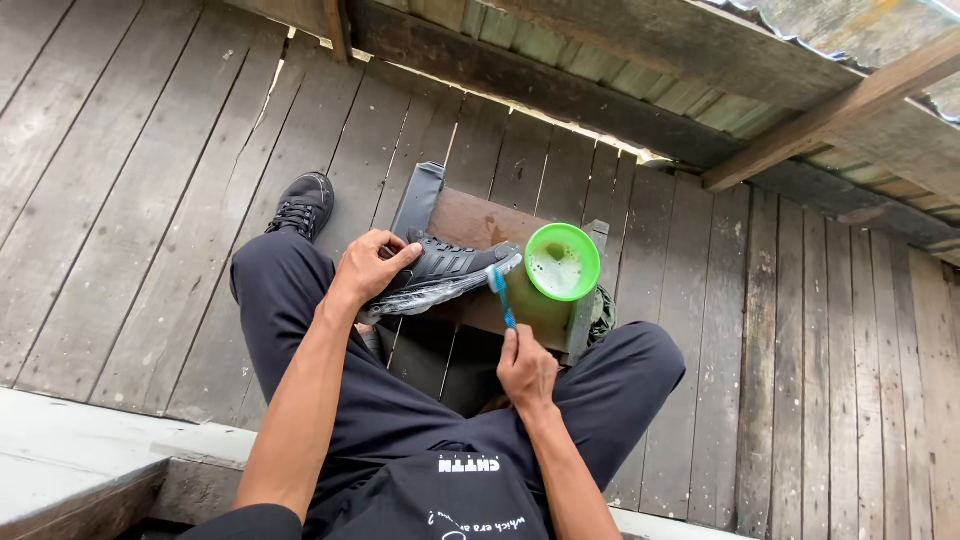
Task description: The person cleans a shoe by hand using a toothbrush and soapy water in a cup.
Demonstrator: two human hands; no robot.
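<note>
My left hand [372,265] grips a black sneaker [447,270] by its heel, holding it tilted on its side so the pale sole faces me. A blue toothbrush [501,296] is pinched in my right hand [526,366], and its bristled head touches the sole's edge near the toe. The shoe rests over a small brown wooden stool [470,222]. A green bowl [562,262] with foamy whitish liquid stands on the stool, just right of the shoe's toe.
I sit with legs in dark trousers either side of the stool. My left foot wears a second black sneaker [303,204] on the grey plank floor [130,200]. A wooden wall and beam [820,130] run along the back right. A pale step [70,460] lies at the lower left.
</note>
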